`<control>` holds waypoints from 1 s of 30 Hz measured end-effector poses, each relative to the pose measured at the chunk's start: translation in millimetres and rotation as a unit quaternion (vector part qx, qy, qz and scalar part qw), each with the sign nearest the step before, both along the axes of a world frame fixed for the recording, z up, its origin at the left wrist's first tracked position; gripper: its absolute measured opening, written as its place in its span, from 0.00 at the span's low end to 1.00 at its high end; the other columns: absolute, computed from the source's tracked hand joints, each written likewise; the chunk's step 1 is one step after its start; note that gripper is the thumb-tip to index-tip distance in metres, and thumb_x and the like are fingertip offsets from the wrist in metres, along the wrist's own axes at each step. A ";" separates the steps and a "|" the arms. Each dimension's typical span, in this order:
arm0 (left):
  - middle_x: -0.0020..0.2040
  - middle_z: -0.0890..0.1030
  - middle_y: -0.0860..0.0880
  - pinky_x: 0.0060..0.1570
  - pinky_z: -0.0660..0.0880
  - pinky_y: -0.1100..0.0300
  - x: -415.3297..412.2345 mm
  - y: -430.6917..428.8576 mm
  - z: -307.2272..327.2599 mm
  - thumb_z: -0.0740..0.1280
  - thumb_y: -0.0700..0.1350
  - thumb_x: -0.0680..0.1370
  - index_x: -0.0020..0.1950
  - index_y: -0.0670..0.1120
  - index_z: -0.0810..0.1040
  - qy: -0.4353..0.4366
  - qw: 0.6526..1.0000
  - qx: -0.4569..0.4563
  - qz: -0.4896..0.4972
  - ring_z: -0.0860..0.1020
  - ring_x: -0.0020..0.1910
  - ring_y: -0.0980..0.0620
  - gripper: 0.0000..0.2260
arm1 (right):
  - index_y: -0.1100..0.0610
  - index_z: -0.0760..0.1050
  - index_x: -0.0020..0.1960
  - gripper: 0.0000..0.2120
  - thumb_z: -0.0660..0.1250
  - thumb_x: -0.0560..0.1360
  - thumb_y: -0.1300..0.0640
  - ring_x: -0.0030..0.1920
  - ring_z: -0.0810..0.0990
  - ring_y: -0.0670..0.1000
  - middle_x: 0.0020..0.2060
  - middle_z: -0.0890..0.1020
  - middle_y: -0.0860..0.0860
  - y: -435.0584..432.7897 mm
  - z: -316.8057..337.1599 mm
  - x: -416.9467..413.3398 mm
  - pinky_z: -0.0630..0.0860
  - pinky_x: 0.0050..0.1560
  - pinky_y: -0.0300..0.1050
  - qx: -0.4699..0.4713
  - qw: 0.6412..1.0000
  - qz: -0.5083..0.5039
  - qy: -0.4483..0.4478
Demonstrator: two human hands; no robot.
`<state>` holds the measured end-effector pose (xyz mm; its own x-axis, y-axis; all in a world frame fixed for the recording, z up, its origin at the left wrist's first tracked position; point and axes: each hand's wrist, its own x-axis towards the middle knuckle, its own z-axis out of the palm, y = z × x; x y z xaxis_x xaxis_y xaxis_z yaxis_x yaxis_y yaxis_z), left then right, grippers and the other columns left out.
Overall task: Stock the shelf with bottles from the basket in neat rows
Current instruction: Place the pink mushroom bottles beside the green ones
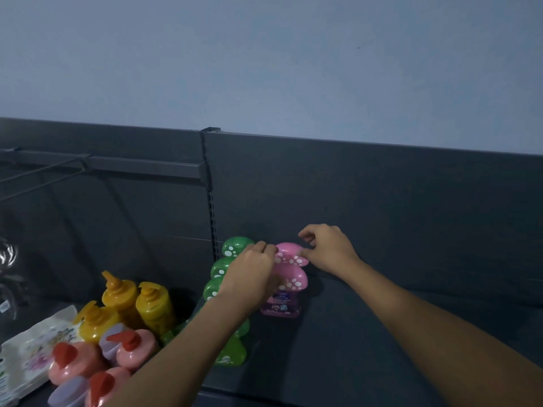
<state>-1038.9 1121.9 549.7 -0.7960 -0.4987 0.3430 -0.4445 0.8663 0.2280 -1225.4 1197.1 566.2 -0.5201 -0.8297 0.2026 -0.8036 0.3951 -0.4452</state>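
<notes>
Two pink bottles with white-spotted mushroom caps stand one behind the other on the dark shelf (367, 333). My left hand (252, 274) grips the nearer pink bottle (289, 284) from the left. My right hand (329, 248) pinches the cap of the rear pink bottle (289, 251) from the right. Just to their left runs a row of green mushroom-cap bottles (235, 248) front to back, partly hidden by my left forearm. No basket is in view.
Yellow pump bottles (152, 304) stand left of the green row, with salmon bottles with red caps (132, 348) and lilac bottles in front. A floral white packet (32, 351) lies at far left. A slotted upright (210, 201) divides the shelf's back panel.
</notes>
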 end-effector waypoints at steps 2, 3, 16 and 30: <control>0.59 0.77 0.49 0.55 0.73 0.55 17.7 0.2 10.4 0.68 0.52 0.78 0.64 0.46 0.74 0.035 0.999 0.020 -0.005 0.74 0.59 0.48 0.17 | 0.48 0.79 0.62 0.19 0.76 0.73 0.51 0.54 0.81 0.47 0.55 0.82 0.45 14.0 7.0 16.9 0.81 0.54 0.49 0.002 1.000 -0.015 0.025; 0.59 0.77 0.49 0.55 0.74 0.54 27.5 0.3 15.2 0.67 0.53 0.79 0.64 0.46 0.74 0.051 0.998 0.025 -0.009 0.75 0.59 0.48 0.17 | 0.48 0.79 0.62 0.17 0.75 0.73 0.51 0.54 0.81 0.48 0.55 0.82 0.45 21.7 10.4 27.1 0.80 0.53 0.49 0.004 0.999 -0.019 0.038; 0.51 0.79 0.49 0.54 0.75 0.53 184.6 38.8 -8.0 0.67 0.56 0.78 0.60 0.46 0.77 0.091 0.985 0.008 -0.144 0.76 0.53 0.48 0.17 | 0.53 0.81 0.58 0.17 0.76 0.72 0.50 0.48 0.81 0.48 0.49 0.82 0.48 130.0 -19.8 219.9 0.80 0.51 0.49 -0.041 0.998 -0.032 0.032; 0.54 0.78 0.46 0.53 0.76 0.53 307.2 95.0 -232.4 0.70 0.48 0.77 0.59 0.45 0.78 -0.135 0.963 0.206 -0.105 0.78 0.53 0.45 0.13 | 0.51 0.79 0.63 0.18 0.74 0.74 0.52 0.55 0.81 0.52 0.55 0.81 0.48 199.8 -246.7 328.8 0.78 0.54 0.49 0.192 0.975 -0.003 -0.109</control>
